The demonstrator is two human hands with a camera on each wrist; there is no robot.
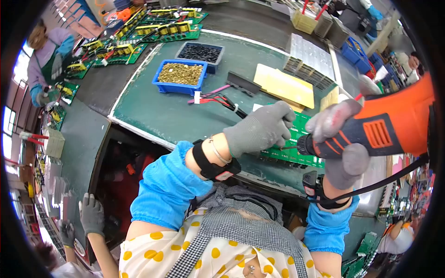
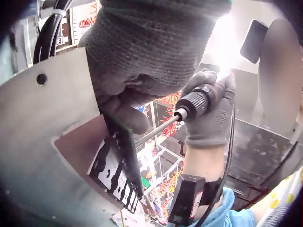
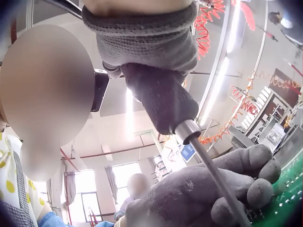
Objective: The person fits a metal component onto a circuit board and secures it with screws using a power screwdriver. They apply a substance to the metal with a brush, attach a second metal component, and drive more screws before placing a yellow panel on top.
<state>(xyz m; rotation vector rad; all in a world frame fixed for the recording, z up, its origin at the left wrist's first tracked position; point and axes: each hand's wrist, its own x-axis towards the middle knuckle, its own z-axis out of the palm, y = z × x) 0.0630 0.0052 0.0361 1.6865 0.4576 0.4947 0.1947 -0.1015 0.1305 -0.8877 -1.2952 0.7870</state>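
In the head view, my gloved left hand (image 1: pixel 262 129) is at the green circuit board (image 1: pixel 303 155), fingers curled at its edge near the driver tip. My gloved right hand (image 1: pixel 334 119) grips an orange and black power driver (image 1: pixel 401 123), its tip pointing left. The left wrist view shows the left hand (image 2: pixel 151 52) beside the dark board edge (image 2: pixel 125 151), and the metal shaft (image 2: pixel 161 130) reaching it. Seen from the right wrist, the left fingertips (image 3: pixel 259 191) touch the board (image 3: pixel 289 203) beside the shaft (image 3: pixel 210 163); pins stick up from it.
On the green bench stand a blue tray of brass-coloured parts (image 1: pixel 180 74) and a bin of black parts (image 1: pixel 200 53). Behind the board lie a black bracket (image 1: pixel 243 83), red and black wires, yellow sheets (image 1: pixel 285 85) and stacked metal pieces (image 1: pixel 310 58). A black cable crosses my right wrist.
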